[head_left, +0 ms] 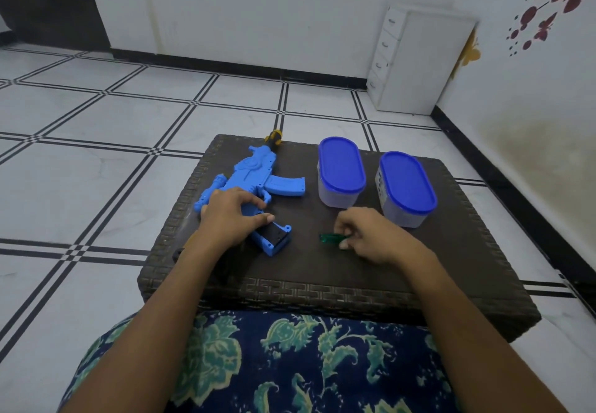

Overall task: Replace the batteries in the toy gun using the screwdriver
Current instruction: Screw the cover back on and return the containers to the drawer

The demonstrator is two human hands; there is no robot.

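Nearest the camera, a dark blue garment with a green leaf pattern (290, 364) is seen across the person's lap. Just beyond it stands a low brown woven table (322, 293).

On the near left of the table, the left hand (229, 216) is laid over a light blue plastic toy gun (254, 174), its fingers and thumb curled round the body just above the grip. A black panel (277, 235) is set in the grip's near end; it is judged to be the battery cover.

On the near right, a small screwdriver with a clear green handle (329, 238) is pinched between the fingertips of the right hand (371, 235), low against the tabletop.

The toy gun is judged light, stiff and hollow, apt to slide on the weave, so it is best pinned down by the grip. The smooth, thin screwdriver is best held firmly at the handle.

Farther right, two oval clear tubs with blue lids (341, 170) stand side by side. At the gun's far end, a yellow and black tip (274, 138) is seen.
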